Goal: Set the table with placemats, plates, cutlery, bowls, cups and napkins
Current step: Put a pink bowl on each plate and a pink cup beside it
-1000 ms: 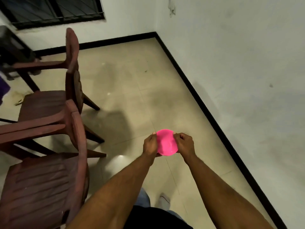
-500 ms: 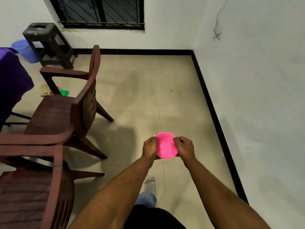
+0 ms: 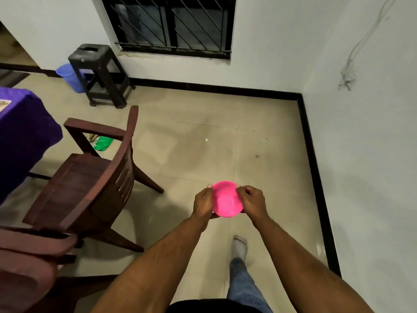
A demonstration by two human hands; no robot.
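- Right now you carry the small round pink plastic bowl [image 3: 226,199] out in front of you over the bare beige floor tiles [image 3: 198,141], and that bowl is the landmark for everything below.
- Your left hand [image 3: 203,202] curls around the bowl's left rim with the thumb lying along its edge; your right hand [image 3: 252,201] pinches the right rim with bent fingers. Both are light edge grips on smooth plastic, so in my judgement a jolt could let the bowl slip and drop to the tiles directly beneath it.
- The table with the purple cloth [image 3: 24,136] lies far to the left of the bowl and further ahead, so the bowl is not yet set down; only a corner of the table shows, and I cannot tell what already sits on it.
- The dark brown slatted armchair [image 3: 90,177] stands between the bowl and that table. Its rear legs splay out toward the bowl's left, and turning tightly could catch your foot [image 3: 240,245], which is just below the bowl.
- A second brown chair [image 3: 29,263] sits below and left of the bowl, narrowing the gap you would pass through.
- A green object [image 3: 102,143] lies on the floor beyond the armchair, left of the bowl; stepping on it near the table could cost you your footing.
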